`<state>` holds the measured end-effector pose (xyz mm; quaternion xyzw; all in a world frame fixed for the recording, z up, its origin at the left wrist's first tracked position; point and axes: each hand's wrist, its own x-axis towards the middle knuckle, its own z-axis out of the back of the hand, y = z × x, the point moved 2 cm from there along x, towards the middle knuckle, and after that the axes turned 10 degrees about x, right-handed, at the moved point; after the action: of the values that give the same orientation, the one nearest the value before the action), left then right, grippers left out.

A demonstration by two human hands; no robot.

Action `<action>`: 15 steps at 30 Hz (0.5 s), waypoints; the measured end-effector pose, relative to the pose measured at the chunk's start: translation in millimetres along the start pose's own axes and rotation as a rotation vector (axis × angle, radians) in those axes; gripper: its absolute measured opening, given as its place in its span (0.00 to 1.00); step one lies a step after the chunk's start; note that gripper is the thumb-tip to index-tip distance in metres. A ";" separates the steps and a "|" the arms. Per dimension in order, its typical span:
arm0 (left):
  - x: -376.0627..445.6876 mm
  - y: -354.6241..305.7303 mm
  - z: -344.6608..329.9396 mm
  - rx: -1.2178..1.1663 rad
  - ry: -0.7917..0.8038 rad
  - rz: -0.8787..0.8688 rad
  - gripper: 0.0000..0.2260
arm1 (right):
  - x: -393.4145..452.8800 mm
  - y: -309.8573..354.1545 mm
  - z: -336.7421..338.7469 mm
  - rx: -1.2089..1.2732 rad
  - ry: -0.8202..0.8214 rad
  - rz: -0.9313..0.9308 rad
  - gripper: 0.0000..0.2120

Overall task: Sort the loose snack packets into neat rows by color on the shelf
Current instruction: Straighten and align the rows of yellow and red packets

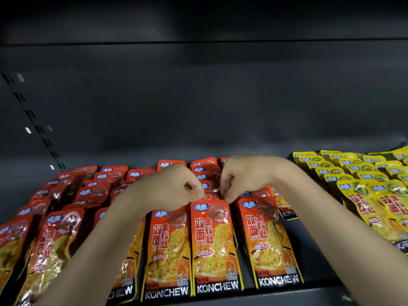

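Observation:
Red-orange snack packets (215,246) lie in overlapping rows across the left and middle of the dark shelf (198,149). Yellow packets (362,188) fill rows at the right. My left hand (174,184) and my right hand (242,175) meet over the middle red row, fingers curled. Both pinch the top edge of a red packet (212,195) that lies just behind the front one. Most of that packet is hidden by the hands and by the front packet.
The shelf's dark back panel (198,96) rises behind the rows. A slotted upright (33,120) runs along the left. A narrow bare strip of shelf (318,244) separates the red rows from the yellow ones. The shelf's front lip (309,292) is near.

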<state>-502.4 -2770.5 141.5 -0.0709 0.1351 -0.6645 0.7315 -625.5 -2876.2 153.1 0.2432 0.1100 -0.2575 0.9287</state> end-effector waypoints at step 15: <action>-20.9 -0.8 8.0 -0.135 -0.034 -0.009 0.03 | 0.5 6.6 -5.2 -0.027 0.065 -0.002 0.08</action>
<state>-502.5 -2750.5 151.5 -0.1319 0.1665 -0.6558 0.7244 -622.0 -2868.8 151.1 0.2389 0.1439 -0.2489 0.9275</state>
